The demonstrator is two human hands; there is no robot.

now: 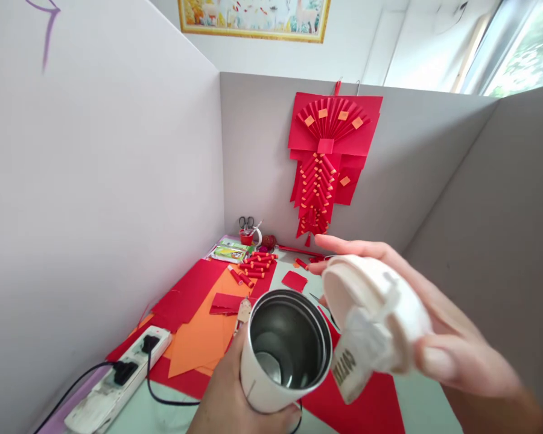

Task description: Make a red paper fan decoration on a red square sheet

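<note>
My left hand (230,395) is wrapped round a white metal tumbler (265,392), its mouth tipped toward me. Inside, the steel wall is bare and shiny, with a little light glinting at the bottom. To the right, my right hand (461,343) grips a white lid (389,295) between thumb and fingers, apart from the tumbler's rim. A pale tab with dark lettering (350,367) hangs off the lid's lower left side; its print is blurred.
Red paper (187,295) and orange paper (203,340) cover the table's left, with rolled red tubes (257,265) behind. A power strip (122,380) with black cords lies front left. Scissors (247,223) stand in a red cup. A red paper fan hanging (319,175) is on the partition.
</note>
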